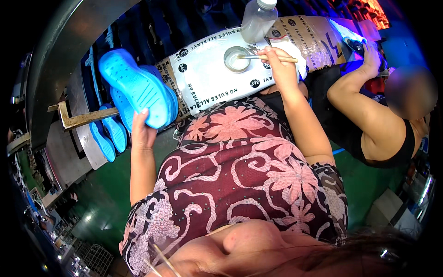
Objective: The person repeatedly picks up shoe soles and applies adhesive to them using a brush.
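Head view: left hand [144, 131] pinches the lower end of a blue shoe sole [134, 87]; sole extends toward 11 o'clock from that grip, long axis 11-to-5. Right hand [283, 69] grips a brush [254, 57], tip pointing 9 o'clock, in a round cup [227, 63]. Sole's at 9 o'clock from right hand, cup between; left is nearer.

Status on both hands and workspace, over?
Left hand gripping blue sole. Right hand holding brush, tip at round container. Translucent bottle stands just beyond it.
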Demonstrator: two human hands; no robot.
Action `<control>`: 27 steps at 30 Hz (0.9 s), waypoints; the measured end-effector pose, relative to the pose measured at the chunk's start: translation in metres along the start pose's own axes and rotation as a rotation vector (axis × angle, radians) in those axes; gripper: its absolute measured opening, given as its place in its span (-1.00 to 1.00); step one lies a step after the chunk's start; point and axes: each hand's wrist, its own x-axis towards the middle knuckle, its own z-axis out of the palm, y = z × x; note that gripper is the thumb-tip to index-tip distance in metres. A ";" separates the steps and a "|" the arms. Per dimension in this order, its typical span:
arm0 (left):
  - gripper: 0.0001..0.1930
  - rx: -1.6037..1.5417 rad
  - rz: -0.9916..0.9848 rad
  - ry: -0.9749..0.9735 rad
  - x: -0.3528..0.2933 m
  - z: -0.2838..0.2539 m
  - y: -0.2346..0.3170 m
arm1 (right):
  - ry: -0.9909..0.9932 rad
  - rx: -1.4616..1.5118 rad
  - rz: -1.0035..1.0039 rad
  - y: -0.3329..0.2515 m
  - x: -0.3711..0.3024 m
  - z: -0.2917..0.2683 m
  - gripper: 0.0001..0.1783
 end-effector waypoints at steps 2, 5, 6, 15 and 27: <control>-0.45 0.183 -0.081 -0.168 -0.003 0.011 -0.003 | 0.005 0.137 0.054 0.002 -0.002 -0.007 -0.67; -0.47 0.289 0.037 -0.137 0.000 0.052 -0.011 | 0.005 0.238 0.055 -0.007 -0.007 -0.007 -0.65; -0.47 0.352 0.081 -0.102 0.006 0.056 -0.014 | 0.027 0.303 0.049 -0.013 -0.009 -0.006 -0.64; -0.56 0.596 0.470 -0.162 0.012 0.111 -0.016 | -0.252 -0.082 -0.367 -0.066 -0.045 0.020 -0.73; -0.60 0.653 0.512 -0.117 0.001 0.117 -0.006 | -0.292 -0.400 -0.753 -0.069 -0.044 0.040 -0.82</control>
